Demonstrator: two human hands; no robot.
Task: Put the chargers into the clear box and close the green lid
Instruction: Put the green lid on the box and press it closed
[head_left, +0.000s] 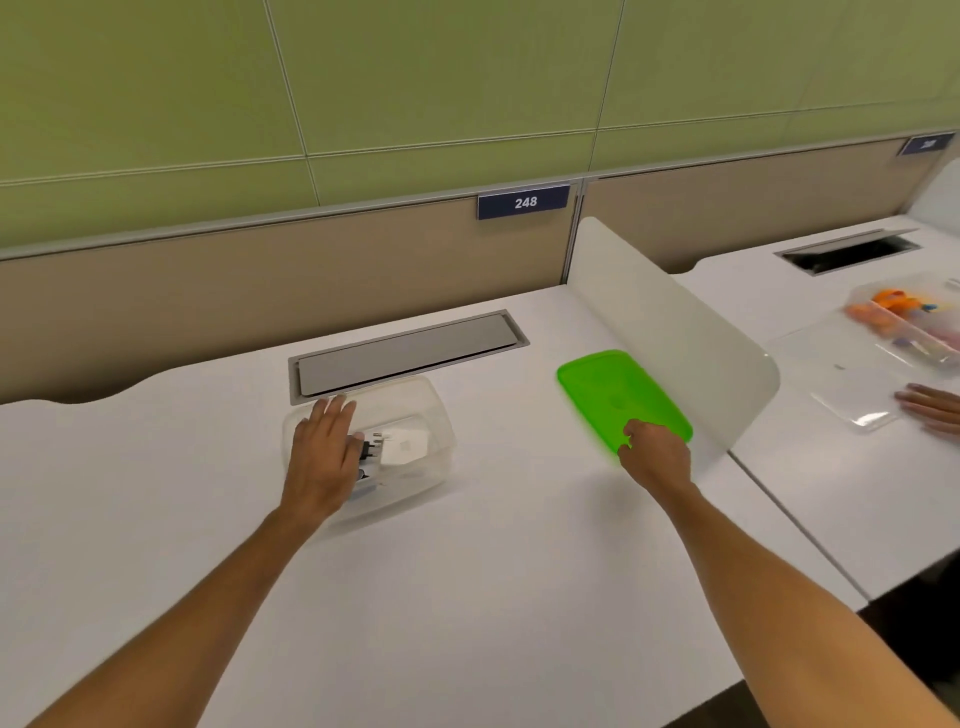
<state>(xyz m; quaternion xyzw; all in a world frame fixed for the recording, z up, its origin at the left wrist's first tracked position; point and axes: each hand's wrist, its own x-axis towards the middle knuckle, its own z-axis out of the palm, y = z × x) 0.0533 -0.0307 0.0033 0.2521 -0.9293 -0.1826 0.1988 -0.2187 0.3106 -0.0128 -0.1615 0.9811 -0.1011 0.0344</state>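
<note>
One clear box (415, 415), lid off, sits on the white desk (467, 571) just in front of a grey cable-tray flap (405, 348) set into the desk. Chargers inside the box: one white block (408, 444) at centre, one black plug with prongs (370, 449) just beside it on the left, and further dark pieces lower left, partly hidden under the hand; total count cannot be fixed. Left hand (322, 457) lies flat over the left part of the box, fingers spread and straight, reaching toward its far rim, not closed on anything. One green lid (618, 395) lies flat on the desk to the right, well apart from the box. Right hand (657, 454) is at the lid's near edge, fingers curled down onto the edge with the thumb tip on the lid's top; the lid edge there is blurred, so whether it is truly pinched cannot be told. A white curved divider panel (670, 338) stands just beside the lid on its right, separating this desk from the neighbouring one. Beyond the divider: another person's hand (932, 410) resting on a clear tray (831, 374), a clear container with orange items (893, 312), and an open cable tray (847, 254). One blue plate reading 248 (523, 201) is fixed on the beige partition behind.
</note>
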